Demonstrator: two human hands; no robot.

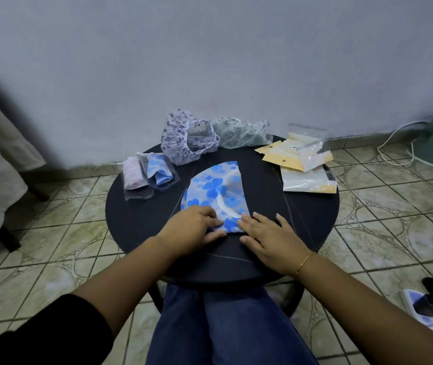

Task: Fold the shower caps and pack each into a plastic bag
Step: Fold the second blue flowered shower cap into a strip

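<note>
We are mid-fold on a translucent plastic shower cap printed with blue flowers. It lies flattened into a rough wedge on the round black counter, its near edge under our fingers and the rest fanning away from them.

Left hand: fingers curl over the near left corner of the cap, thumb along the edge; it reads as pinching or pressing a fold, though we cannot tell whether the material is truly gripped. Right hand: fingers straight and slightly spread, flat on the counter, fingertips touching the near right corner of the cap and pressing it down.

Done so far, as we judge it: two clear plastic bags sit beyond and to the left of the left fingers, one holding a folded pink-patterned cap, the other a folded blue-patterned cap. So two are packed.

Left to do: finish folding this cap and bag it. Farther beyond the fingers, at the counter's far edge, lie two loose caps not yet folded: a white cap with purple flowers, standing puffed open, and just beside it a pale green-patterned cap, crumpled.

Beyond and to the right of the right fingers lies a loose pile of plastic bags with yellow card backing, apparently the supply.

Roughly two of five packed, a third in hand.
</note>
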